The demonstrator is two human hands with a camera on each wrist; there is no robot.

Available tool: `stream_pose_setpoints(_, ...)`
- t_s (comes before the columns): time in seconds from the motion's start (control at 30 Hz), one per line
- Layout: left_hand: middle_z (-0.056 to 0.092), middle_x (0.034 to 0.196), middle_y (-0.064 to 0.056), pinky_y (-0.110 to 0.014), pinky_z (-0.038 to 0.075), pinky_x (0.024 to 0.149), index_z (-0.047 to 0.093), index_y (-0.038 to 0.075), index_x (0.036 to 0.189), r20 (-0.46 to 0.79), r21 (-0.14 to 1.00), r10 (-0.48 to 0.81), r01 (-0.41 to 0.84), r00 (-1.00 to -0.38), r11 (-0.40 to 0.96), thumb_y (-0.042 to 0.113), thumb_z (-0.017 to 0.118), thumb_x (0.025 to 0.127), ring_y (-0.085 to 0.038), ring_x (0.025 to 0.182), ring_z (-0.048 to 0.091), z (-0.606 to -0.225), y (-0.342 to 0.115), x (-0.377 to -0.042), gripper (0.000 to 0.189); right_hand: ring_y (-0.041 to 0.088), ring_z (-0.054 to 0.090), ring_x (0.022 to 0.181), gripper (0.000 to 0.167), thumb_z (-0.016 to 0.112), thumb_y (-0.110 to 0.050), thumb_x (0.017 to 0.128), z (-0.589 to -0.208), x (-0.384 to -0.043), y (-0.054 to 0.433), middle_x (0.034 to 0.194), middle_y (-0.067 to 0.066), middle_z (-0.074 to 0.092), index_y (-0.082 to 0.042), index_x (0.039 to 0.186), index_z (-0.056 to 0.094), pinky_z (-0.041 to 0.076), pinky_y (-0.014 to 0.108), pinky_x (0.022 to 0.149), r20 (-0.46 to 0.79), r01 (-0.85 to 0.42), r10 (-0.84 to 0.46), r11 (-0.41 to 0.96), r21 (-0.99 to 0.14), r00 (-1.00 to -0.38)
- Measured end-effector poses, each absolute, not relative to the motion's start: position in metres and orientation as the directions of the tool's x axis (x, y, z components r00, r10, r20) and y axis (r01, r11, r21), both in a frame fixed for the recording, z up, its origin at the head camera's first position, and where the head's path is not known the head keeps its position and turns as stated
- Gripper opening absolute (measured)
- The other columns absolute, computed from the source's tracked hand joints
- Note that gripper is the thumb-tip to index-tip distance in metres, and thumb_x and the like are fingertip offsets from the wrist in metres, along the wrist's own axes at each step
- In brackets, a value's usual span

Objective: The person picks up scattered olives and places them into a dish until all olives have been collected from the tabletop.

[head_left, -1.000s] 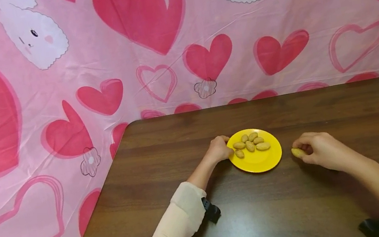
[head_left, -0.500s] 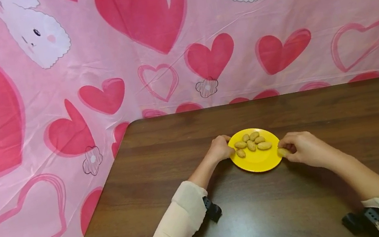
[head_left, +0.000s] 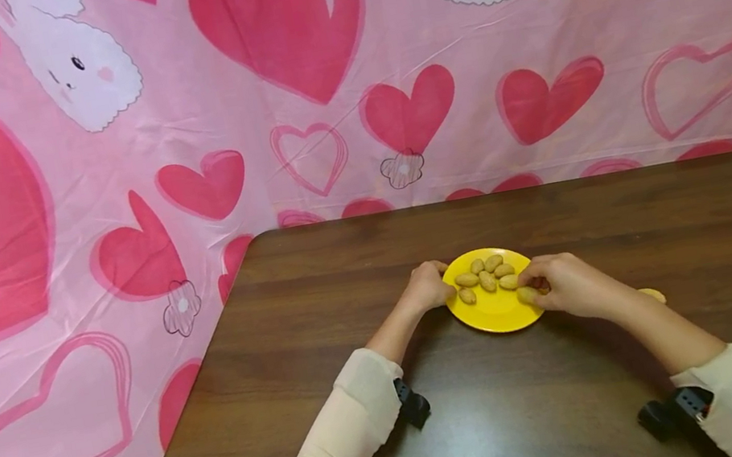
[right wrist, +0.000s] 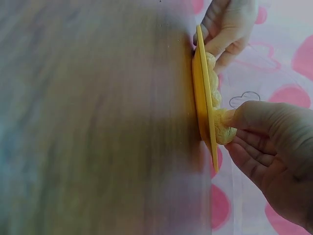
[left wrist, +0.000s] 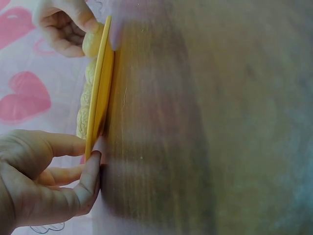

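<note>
A yellow plate [head_left: 498, 319] stands on the table with several tan, ridged, oval peanuts in the shell [head_left: 488, 281] grouped on its far half. My left hand [head_left: 426, 288] pinches the plate's left rim, thumb and fingers on either side of the edge in the left wrist view. Between thumb and fingertips my right hand [head_left: 571, 286] holds one more peanut [right wrist: 225, 128], low over the plate's right side. In the right wrist view this peanut appears right at the plate's surface.
A small yellow thing [head_left: 653, 295] lies on the table beyond my right forearm, which partly hides it. The dark wooden table [head_left: 356, 255] ends at a pink heart-printed cloth [head_left: 405, 34] at the back and left. Each wrist wears a black camera [head_left: 413, 405].
My right hand has moved left with the peanut, from beside the plate to over its right side. The yellow thing behind that forearm has come into view. My left hand stays on the rim.
</note>
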State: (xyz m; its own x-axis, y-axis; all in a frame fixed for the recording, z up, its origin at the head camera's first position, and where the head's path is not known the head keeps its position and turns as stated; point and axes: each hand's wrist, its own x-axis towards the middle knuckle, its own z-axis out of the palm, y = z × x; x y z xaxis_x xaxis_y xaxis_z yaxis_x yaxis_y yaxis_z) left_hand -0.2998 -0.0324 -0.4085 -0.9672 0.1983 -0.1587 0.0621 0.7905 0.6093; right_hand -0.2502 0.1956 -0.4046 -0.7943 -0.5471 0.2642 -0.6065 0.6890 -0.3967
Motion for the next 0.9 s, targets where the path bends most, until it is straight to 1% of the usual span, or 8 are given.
stream_pose_setpoints(0.23,0.061,0.111,-0.007,-0.028,0.044,0.083,0.063,0.002,0.116,-0.152,0.591,0.203,0.075,-0.967,0.803,0.004,0.068,0.074,-0.023,0.101,0.050,-0.409,-0.032,-0.301,0.042,0.013,0.052,0.070,0.018,0.073,-0.002,0.073,-0.403,-0.257,0.190,0.082,0.001,0.063,-0.001,0.091,0.069,0.048,0.030,0.064,0.226,-0.606,-0.567,0.692,-0.392,-0.792)
stream_pose_setpoints(0.4,0.061,0.111,-0.007,-0.029,0.044,0.084,0.063,0.002,0.116,-0.154,0.593,0.201,0.072,-0.967,0.802,0.004,0.068,0.074,-0.023,0.101,0.050,-0.409,-0.032,-0.300,0.042,0.015,0.054,0.073,0.018,0.072,-0.001,0.074,-0.402,-0.260,0.187,0.084,0.002,0.063,-0.001,0.092,0.070,0.050,0.032,0.067,0.190,-0.594,-0.570,0.703,-0.392,-0.800)
stream_pose_setpoints(0.67,0.061,0.111,-0.007,-0.028,0.044,0.082,0.062,0.002,0.117,-0.167,0.600,0.184,0.048,-0.969,0.799,0.003,0.068,0.074,-0.022,0.098,0.050,-0.409,-0.032,-0.300,0.043,0.023,0.058,0.081,0.017,0.072,-0.001,0.074,-0.400,-0.261,0.181,0.090,0.007,0.064,-0.001,0.091,0.071,0.050,0.039,0.074,0.156,-0.592,-0.583,0.706,-0.388,-0.798)
stream_pose_setpoints(0.9,0.060,0.113,-0.006,-0.030,0.042,0.086,0.061,0.003,0.119,-0.185,0.603,0.178,0.032,-0.966,0.797,0.004,0.068,0.075,-0.022,0.102,0.048,-0.407,-0.031,-0.299,0.044,0.024,0.059,0.081,0.017,0.071,0.001,0.073,-0.399,-0.261,0.178,0.089,0.007,0.064,0.000,0.090,0.072,0.050,0.040,0.073,0.155,-0.604,-0.592,0.714,-0.354,-0.791)
